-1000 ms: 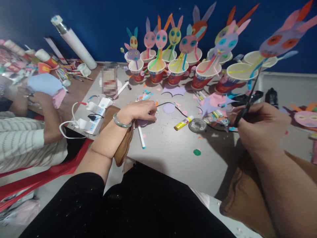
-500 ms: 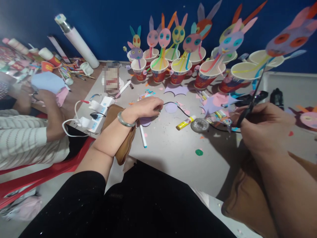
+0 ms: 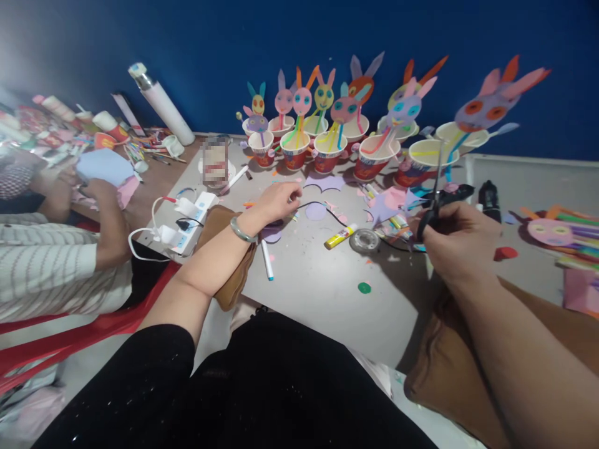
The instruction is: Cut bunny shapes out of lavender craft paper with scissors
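Observation:
Black-handled scissors (image 3: 427, 223) are gripped in my right hand (image 3: 463, 240), blades pointing up in front of the paper cups. My left hand (image 3: 281, 202) is low over the table with its fingers curled in; whatever they hold, if anything, is hidden. Beneath that hand lies a purple paper piece (image 3: 272, 235), partly covered. A loose purple paper oval (image 3: 316, 211) rests just to its right. Between my hands are a yellow glue stick (image 3: 340, 236) and a roll of clear tape (image 3: 365, 241). Cut purple scraps (image 3: 388, 202) lie left of the scissors.
Several red paper cups (image 3: 326, 160) with paper rabbit faces line the blue wall. A power strip (image 3: 199, 218) and a white marker (image 3: 267, 260) are at left. A pink rabbit face (image 3: 551, 231) lies right. Another person's hand (image 3: 96, 193) works with blue paper (image 3: 105, 167) at far left.
My view has shifted, bringing more of the table's right side into sight. My right hand still holds the scissors, and my left hand's fingers remain curled near the purple paper.

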A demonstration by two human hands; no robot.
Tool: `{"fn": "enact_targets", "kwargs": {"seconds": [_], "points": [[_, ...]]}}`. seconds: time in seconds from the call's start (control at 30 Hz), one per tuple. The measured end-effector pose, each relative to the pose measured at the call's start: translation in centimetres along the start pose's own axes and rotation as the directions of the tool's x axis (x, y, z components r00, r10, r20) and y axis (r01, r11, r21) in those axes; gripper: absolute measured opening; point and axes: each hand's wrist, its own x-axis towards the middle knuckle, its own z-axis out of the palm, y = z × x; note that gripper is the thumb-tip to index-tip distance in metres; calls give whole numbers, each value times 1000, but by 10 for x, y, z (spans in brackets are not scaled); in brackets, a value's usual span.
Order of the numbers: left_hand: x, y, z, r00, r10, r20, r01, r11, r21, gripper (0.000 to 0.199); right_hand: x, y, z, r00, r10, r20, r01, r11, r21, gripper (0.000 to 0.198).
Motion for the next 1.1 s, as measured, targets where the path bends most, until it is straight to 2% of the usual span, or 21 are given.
{"fn": "enact_targets", "kwargs": {"seconds": [0.1, 0.23, 0.4, 0.63, 0.8, 0.9, 1.0, 1.07, 1.1], "points": [[9, -2, -2, 991, -115, -71, 121, 988, 93, 33, -2, -11, 1, 1000, -17, 13, 17, 1000, -4, 25], [28, -4, -5, 983, -178, -54, 185, 964, 193, 38, -3, -28, 1, 1000, -11, 24, 11, 1000, -16, 22], [55, -4, 1, 989, -146, -37, 151, 972, 178, 31, -4, -37, 1, 999, -20, 35, 22, 997, -74, 23], [76, -11, 8, 963, -270, 9, 264, 948, 177, 27, -5, -35, 2, 998, -44, 45, 46, 997, -56, 18], [84, -20, 11, 950, -310, 27, 303, 943, 136, 25, -6, -35, 3, 995, -73, 70, 78, 995, -59, 17], [80, -20, 7, 957, -288, 33, 284, 954, 92, 25, -6, -35, 3, 995, -80, 65, 83, 995, -53, 18], [67, -15, -1, 976, -214, 39, 213, 976, 34, 26, -6, -35, 3, 995, -83, 55, 85, 995, -50, 18], [51, -9, -7, 990, -123, 71, 125, 992, -20, 22, -6, -35, 3, 994, -89, 60, 92, 994, -56, 18], [41, -6, -10, 995, -11, 102, 20, 996, -87, 20, -6, -35, 3, 994, -91, 65, 95, 994, -59, 18]]}}
